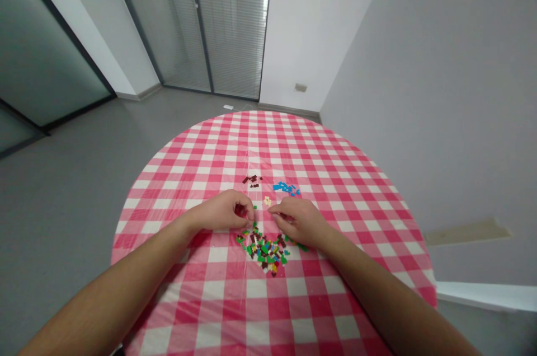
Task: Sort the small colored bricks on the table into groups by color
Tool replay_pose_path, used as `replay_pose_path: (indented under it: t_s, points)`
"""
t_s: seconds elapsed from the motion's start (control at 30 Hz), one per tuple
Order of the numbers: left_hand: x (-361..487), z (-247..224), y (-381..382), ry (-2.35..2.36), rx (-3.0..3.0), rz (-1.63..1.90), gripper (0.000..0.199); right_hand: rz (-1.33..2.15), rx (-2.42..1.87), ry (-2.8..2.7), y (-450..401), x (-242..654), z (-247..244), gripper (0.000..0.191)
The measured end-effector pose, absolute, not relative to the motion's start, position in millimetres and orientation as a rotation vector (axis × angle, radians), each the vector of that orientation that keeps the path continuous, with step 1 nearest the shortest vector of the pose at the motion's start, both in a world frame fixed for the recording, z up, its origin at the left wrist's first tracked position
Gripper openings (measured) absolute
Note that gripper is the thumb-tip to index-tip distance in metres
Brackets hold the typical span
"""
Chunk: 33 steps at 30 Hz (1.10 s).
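Observation:
A loose heap of small mixed building bricks [265, 249], green, brown, yellow, blue and white, lies on the checked tablecloth in front of me. My left hand [230, 210] is at the heap's upper left, its fingers curled and its thumb and fingertips drawn together; anything between them is too small to make out. Across from it, my right hand [300, 220] has its index finger reaching toward a small group of cream bricks [267, 201], with the thumb held apart below. Farther off are a group of dark brown bricks [252, 180] and a group of blue bricks [287, 188].
The round table wears a red-and-white checked cloth [268, 143]. Some green bricks [302, 247] lie beneath the right hand's edge. Beyond the table stand a glass partition with blinds [230, 20] and a white wall [310, 26] with a socket.

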<state>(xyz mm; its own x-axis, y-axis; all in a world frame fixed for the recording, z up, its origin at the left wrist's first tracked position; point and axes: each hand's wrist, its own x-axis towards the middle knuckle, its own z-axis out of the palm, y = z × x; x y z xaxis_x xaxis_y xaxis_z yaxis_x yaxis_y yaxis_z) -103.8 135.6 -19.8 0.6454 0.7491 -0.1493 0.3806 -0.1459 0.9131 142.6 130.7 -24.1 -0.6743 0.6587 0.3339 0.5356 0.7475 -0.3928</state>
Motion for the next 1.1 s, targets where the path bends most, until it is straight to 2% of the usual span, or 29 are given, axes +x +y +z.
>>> replay_pose_path:
  t_s: [0.5,0.9,1.1]
  points:
    - [-101,-20,136,0.821,1.705,0.490,0.012,0.349,-0.786,-2.579,129,142,-22,0.016]
    - [-89,-29,132,0.782,1.595,0.616,0.008,0.272,-0.664,-2.538,126,140,-26,0.022]
    - [-87,-28,130,0.839,1.587,0.620,0.019,0.246,-0.632,-2.523,126,138,-27,0.023]
